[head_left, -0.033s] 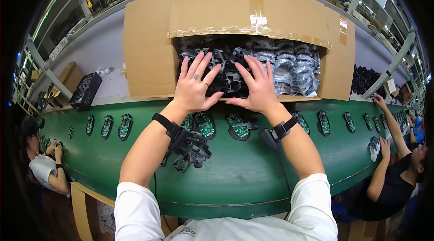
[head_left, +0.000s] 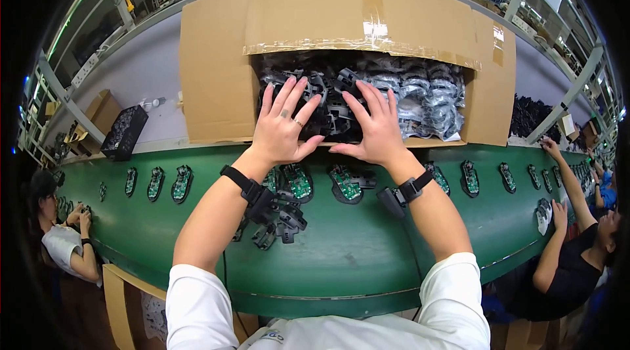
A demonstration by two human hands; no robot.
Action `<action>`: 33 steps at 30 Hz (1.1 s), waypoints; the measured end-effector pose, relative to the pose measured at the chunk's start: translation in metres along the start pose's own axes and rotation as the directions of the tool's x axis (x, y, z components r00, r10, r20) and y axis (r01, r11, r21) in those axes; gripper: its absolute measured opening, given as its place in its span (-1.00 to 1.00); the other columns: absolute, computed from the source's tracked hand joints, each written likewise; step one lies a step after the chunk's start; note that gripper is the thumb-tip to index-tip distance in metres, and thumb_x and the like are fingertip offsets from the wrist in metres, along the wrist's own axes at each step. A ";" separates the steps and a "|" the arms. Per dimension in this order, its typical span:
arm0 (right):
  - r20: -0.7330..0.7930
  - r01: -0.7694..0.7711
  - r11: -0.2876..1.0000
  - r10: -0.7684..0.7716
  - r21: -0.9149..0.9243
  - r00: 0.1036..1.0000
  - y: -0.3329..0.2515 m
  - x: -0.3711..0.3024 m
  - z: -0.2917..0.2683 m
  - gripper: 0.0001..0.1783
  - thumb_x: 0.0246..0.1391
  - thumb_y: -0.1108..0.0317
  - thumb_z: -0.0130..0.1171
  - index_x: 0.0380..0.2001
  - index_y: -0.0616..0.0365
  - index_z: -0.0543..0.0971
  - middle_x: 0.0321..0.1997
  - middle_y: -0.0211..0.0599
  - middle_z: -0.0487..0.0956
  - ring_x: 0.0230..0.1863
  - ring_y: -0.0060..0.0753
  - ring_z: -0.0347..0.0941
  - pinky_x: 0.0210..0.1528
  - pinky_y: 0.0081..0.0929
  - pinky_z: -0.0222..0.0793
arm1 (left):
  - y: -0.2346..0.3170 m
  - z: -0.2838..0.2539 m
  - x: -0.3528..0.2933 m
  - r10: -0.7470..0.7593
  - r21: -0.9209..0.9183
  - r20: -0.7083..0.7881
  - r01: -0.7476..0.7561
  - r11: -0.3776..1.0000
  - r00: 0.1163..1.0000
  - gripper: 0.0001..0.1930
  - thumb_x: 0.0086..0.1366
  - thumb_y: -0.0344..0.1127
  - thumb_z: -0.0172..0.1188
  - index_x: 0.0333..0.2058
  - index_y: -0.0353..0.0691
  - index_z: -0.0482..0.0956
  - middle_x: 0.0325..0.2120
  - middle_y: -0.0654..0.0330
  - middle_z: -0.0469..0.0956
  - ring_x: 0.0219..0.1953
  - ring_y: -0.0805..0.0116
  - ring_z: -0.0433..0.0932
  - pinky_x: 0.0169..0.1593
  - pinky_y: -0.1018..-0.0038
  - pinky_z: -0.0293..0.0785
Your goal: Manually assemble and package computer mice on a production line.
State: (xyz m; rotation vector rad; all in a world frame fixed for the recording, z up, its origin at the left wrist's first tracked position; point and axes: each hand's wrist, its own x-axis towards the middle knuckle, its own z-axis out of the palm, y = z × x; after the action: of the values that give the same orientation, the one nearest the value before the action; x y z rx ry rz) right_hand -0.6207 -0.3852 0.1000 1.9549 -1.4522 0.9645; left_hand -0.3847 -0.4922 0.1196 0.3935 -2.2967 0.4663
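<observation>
Both my hands reach over the front edge of a large cardboard box (head_left: 216, 74) on the far side of the bench. My left hand (head_left: 283, 123) has its fingers spread at the loose black plastic parts (head_left: 338, 113). Its fingertips lie over some of them, and it grips none that I can see. My right hand (head_left: 374, 120) is spread too, its fingertips beside a dark part (head_left: 346, 79) at the top of the pile. Clear-bagged parts (head_left: 430, 97) fill the right side of the box. Whether the fingertips touch the parts is hard to see.
Green circuit boards in dark mouse-shaped shells (head_left: 182, 184) stand in a row along the green bench (head_left: 341, 251). Black parts (head_left: 282, 222) lie heaped beside my left wrist. A black bin (head_left: 125, 132) sits at the left. Co-workers sit at left and right.
</observation>
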 end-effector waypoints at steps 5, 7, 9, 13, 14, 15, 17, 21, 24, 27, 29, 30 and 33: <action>0.078 -0.021 0.999 0.024 -0.032 0.997 0.001 -0.009 -0.018 0.30 -0.41 -0.49 0.48 0.40 -0.04 0.37 0.48 0.01 0.23 0.49 0.15 0.12 0.47 0.38 -0.12 | 0.020 -0.022 -0.016 0.023 -0.074 -0.015 -0.024 0.997 1.000 -0.29 0.16 0.11 0.33 0.23 -0.09 0.50 0.42 -0.13 0.22 0.48 -0.19 0.12 0.50 -0.12 -0.16; 0.070 -0.028 0.999 0.031 -0.034 0.997 0.005 -0.021 -0.033 0.28 -0.36 -0.47 0.48 0.41 -0.03 0.34 0.49 0.01 0.22 0.49 0.16 0.12 0.48 0.35 -0.11 | 0.038 -0.037 -0.025 0.029 -0.141 0.015 -0.026 0.990 0.999 -0.35 0.16 0.07 0.33 0.18 -0.11 0.54 0.39 -0.12 0.26 0.46 -0.19 0.15 0.50 -0.12 -0.14; 0.003 -0.012 1.000 0.012 0.009 1.000 0.000 -0.037 -0.049 0.15 -0.21 -0.37 0.47 0.37 0.03 0.37 0.47 0.02 0.25 0.46 0.16 0.16 0.47 0.28 -0.07 | 0.052 -0.066 -0.048 0.031 -0.193 0.094 -0.012 0.981 0.995 -0.37 0.15 0.06 0.34 0.15 -0.11 0.56 0.38 -0.12 0.29 0.45 -0.19 0.17 0.49 -0.13 -0.14; -0.011 -0.038 0.969 0.042 0.244 0.999 -0.013 -0.099 -0.099 -0.61 -0.11 0.50 0.43 -0.13 0.19 0.64 0.01 -0.11 0.66 -0.04 0.00 0.62 -0.02 -0.21 0.57 | 0.069 -0.124 -0.112 -0.058 -0.169 0.320 0.117 0.979 0.946 -0.41 0.12 0.07 0.36 0.09 -0.07 0.63 0.36 -0.14 0.31 0.44 -0.29 0.14 0.47 -0.24 -0.19; 0.080 -0.105 0.970 0.090 0.217 0.993 -0.015 -0.122 -0.107 -0.64 -0.10 0.49 0.42 -0.14 0.17 0.65 0.00 -0.15 0.66 0.00 -0.02 0.60 0.02 -0.20 0.55 | 0.072 -0.134 -0.128 -0.135 -0.133 0.401 0.203 0.970 0.906 -0.36 0.10 0.09 0.38 0.12 -0.08 0.60 0.39 -0.15 0.25 0.46 -0.32 0.08 0.46 -0.29 -0.21; 0.163 -0.167 0.968 0.137 0.189 0.977 -0.017 -0.138 -0.111 -0.66 -0.09 0.49 0.40 -0.16 0.16 0.66 -0.01 -0.19 0.67 0.03 -0.03 0.59 0.07 -0.19 0.53 | 0.074 -0.143 -0.141 -0.209 -0.084 0.476 0.281 0.956 0.854 -0.32 0.08 0.12 0.39 0.15 -0.08 0.58 0.41 -0.16 0.19 0.47 -0.34 0.03 0.44 -0.33 -0.24; 0.208 -0.169 0.984 0.153 0.061 0.966 -0.016 -0.149 -0.104 -0.63 -0.07 0.46 0.39 -0.11 0.15 0.65 0.03 -0.20 0.66 0.09 -0.04 0.56 0.12 -0.17 0.49 | 0.076 -0.146 -0.167 -0.316 0.038 0.611 0.372 0.927 0.726 -0.03 0.07 0.27 0.40 0.38 -0.06 0.32 0.49 -0.24 -0.08 0.50 -0.44 -0.14 0.40 -0.43 -0.27; 0.330 -0.223 0.974 0.200 0.033 0.923 -0.036 -0.142 -0.075 -0.45 -0.01 0.38 0.35 0.12 0.11 0.57 0.21 -0.15 0.57 0.24 -0.02 0.46 0.28 -0.09 0.36 | 0.083 -0.127 -0.198 -0.462 0.122 0.632 0.509 0.852 0.622 0.15 -0.01 0.34 0.47 0.48 0.01 0.16 0.49 -0.31 -0.16 0.49 -0.51 -0.18 0.39 -0.44 -0.20; 0.379 -0.224 0.973 0.186 0.059 0.906 -0.033 -0.131 -0.041 -0.32 0.04 0.37 0.33 0.29 0.05 0.47 0.38 -0.06 0.43 0.31 0.10 0.40 0.34 -0.06 0.35 | 0.088 -0.113 -0.211 -0.455 0.084 0.636 0.530 0.844 0.623 0.05 0.06 0.26 0.45 0.45 -0.04 0.23 0.48 -0.25 -0.08 0.46 -0.46 -0.04 0.39 -0.31 0.02; 0.447 -0.292 0.951 0.217 0.105 0.868 -0.023 -0.138 -0.019 -0.39 0.10 0.40 0.28 0.26 0.01 0.50 0.35 -0.01 0.47 0.30 0.13 0.43 0.30 -0.09 0.42 | 0.093 -0.107 -0.221 -0.355 -0.040 0.534 0.442 0.896 0.768 -0.14 0.07 0.10 0.47 0.33 -0.04 0.41 0.39 -0.17 0.17 0.38 -0.37 0.16 0.37 -0.16 0.19; 0.439 -0.291 0.950 0.213 0.118 0.873 -0.017 -0.144 -0.017 -0.46 0.12 0.45 0.25 0.21 0.03 0.55 0.27 -0.03 0.54 0.22 0.08 0.51 0.25 -0.11 0.46 | 0.098 -0.109 -0.225 -0.329 -0.078 0.512 0.424 0.902 0.793 -0.24 0.07 0.03 0.47 0.24 -0.08 0.48 0.32 -0.15 0.29 0.33 -0.31 0.25 0.33 -0.07 0.29; 0.391 -0.261 0.958 0.197 0.119 0.899 -0.017 -0.142 -0.020 -0.50 0.12 0.48 0.23 0.17 0.03 0.58 0.21 -0.02 0.59 0.14 0.07 0.57 0.19 -0.11 0.51 | 0.098 -0.111 -0.228 -0.339 -0.126 0.523 0.463 0.877 0.782 -0.19 0.06 0.06 0.49 0.27 -0.10 0.45 0.32 -0.18 0.26 0.33 -0.32 0.24 0.33 -0.08 0.29; 0.245 -0.431 0.881 0.382 0.194 0.891 -0.024 -0.138 -0.018 -0.61 0.19 0.51 0.17 0.10 0.15 0.60 0.07 0.03 0.65 0.07 0.10 0.60 0.12 -0.14 0.55 | 0.089 -0.113 -0.227 -0.333 -0.193 0.477 0.467 0.863 0.813 -0.04 0.00 0.15 0.52 0.34 -0.11 0.36 0.36 -0.25 0.16 0.34 -0.35 0.20 0.35 -0.11 0.25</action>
State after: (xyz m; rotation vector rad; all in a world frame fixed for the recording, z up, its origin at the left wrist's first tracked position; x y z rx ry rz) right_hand -0.6262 -0.2831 0.0021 2.0014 -2.0042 1.2026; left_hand -0.1993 -0.3324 0.0102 0.8819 -2.5485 -0.2176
